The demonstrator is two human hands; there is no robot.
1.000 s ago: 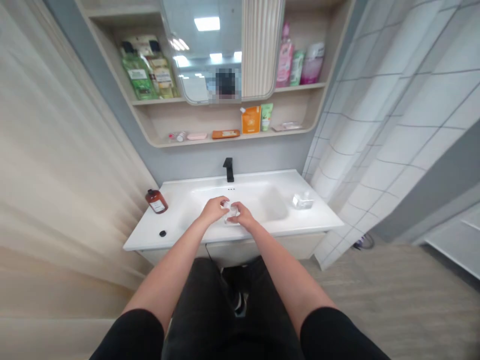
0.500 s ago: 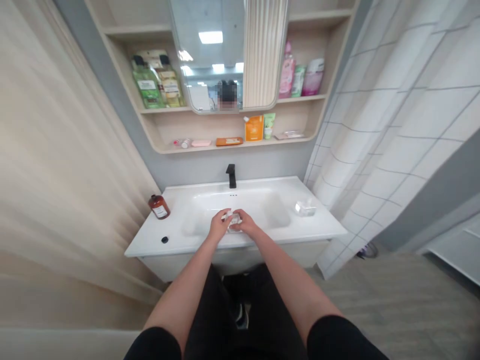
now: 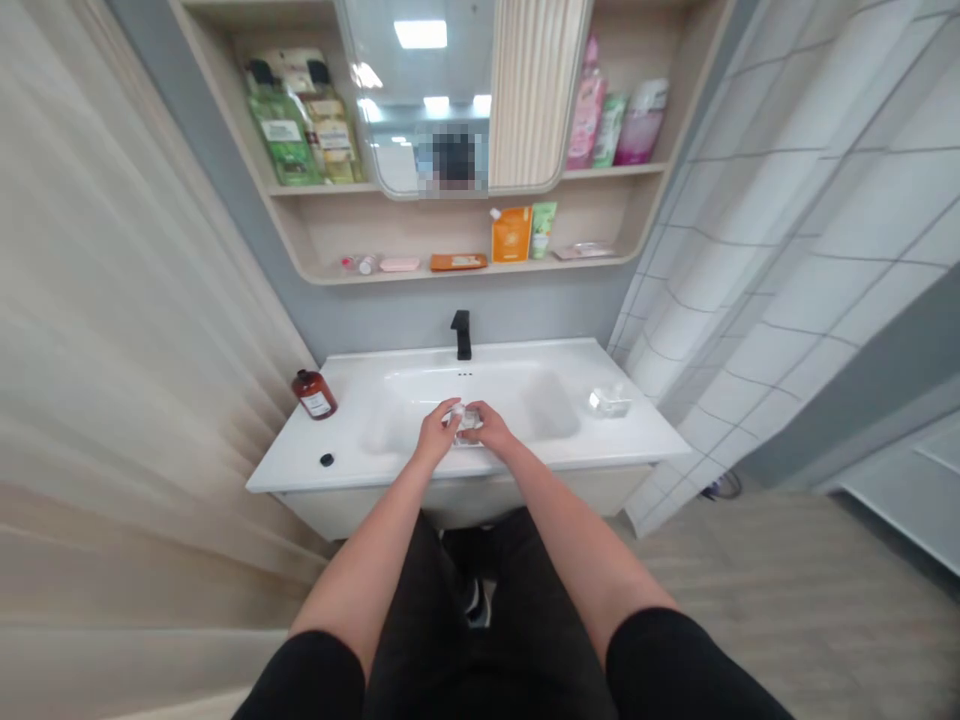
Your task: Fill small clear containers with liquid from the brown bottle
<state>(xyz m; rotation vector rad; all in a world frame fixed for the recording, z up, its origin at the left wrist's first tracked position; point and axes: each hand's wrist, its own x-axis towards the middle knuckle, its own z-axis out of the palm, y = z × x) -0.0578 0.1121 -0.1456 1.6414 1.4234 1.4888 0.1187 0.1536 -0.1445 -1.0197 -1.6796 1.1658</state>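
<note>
Evidently for steadiness, the left hand (image 3: 435, 436) has its fingers closed about what seems the white top of a small clear container (image 3: 470, 421), the right hand's (image 3: 494, 431) gripping its body, over the basin's (image 3: 536, 402) front part, where drips would be caught.

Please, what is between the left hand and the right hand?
The head view shows a small transparent object between the left hand and the right hand, held by both; its exact kind is unclear.
</note>
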